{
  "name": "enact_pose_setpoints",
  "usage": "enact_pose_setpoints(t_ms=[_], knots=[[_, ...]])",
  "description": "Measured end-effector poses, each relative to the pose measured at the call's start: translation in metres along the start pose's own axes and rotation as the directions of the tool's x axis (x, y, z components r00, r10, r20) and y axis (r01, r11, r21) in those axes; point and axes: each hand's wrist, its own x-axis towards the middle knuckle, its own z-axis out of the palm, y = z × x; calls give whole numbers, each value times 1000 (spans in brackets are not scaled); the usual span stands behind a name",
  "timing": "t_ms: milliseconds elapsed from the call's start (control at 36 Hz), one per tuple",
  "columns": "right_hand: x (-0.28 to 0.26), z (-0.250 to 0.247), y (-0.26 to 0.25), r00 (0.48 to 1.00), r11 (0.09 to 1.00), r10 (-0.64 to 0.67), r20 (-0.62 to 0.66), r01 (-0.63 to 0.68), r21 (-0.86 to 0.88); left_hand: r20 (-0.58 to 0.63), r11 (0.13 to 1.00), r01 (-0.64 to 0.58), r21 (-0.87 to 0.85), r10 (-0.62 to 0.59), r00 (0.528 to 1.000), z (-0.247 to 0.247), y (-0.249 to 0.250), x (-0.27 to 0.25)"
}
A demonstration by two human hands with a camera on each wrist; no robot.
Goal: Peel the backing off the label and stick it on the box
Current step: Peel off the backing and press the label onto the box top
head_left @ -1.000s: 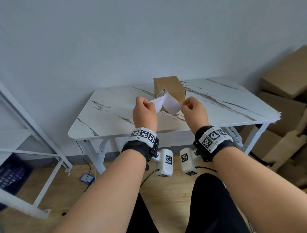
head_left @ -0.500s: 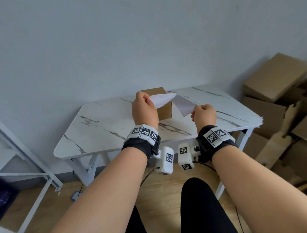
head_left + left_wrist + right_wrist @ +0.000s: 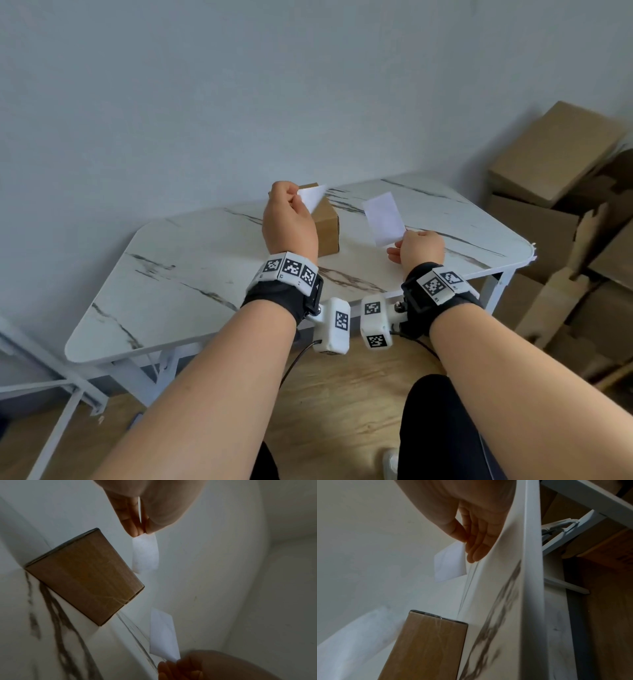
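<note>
A small brown cardboard box point(image 3: 327, 226) point(image 3: 85, 574) point(image 3: 426, 649) stands on the white marble-pattern table point(image 3: 191, 274). The two white sheets are fully apart. My left hand point(image 3: 298, 197) point(image 3: 140, 532) pinches one corner of the label point(image 3: 313, 198) point(image 3: 145, 553), held just above and in front of the box. My right hand point(image 3: 402, 236) point(image 3: 465, 542) pinches the plain white backing sheet point(image 3: 383, 219) point(image 3: 449, 563) point(image 3: 163, 632) by a lower corner, out to the right of the box. The box top shows clear tape.
Several brown cardboard boxes point(image 3: 565, 205) are stacked on the floor right of the table. A white metal frame point(image 3: 34, 377) stands at the left. Grey wall runs behind the table, and wooden floor point(image 3: 342, 394) lies below my arms.
The two sheets, joined a second ago, have come fully apart. My right hand has pulled its sheet right and down; my left hand keeps its piece near the box.
</note>
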Motion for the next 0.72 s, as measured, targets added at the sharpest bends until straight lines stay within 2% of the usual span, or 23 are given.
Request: enact_pose_setpoints(t_ms=[416,472,555,639,722], knots=[[4,2,-5,993,992,99,59,-103,74,67,1000,-15,-1,15,998,8,7,-3],[2,1,-6,997,998,59,47,-60,19,72,1000,-18,7,17,997,7,7,-3],[-2,2,-5,993,985,-113,23,115,-125,92,999,-31,24,28,995,6,7,-3],[-16,5,-13,969,963,-216,118,231,-138,129,997,-69,39,63,990,4,7,-5],[-29,8,-26,941,955,-266,210,286,-74,150,993,-99,62,89,985,2,8,-6]])
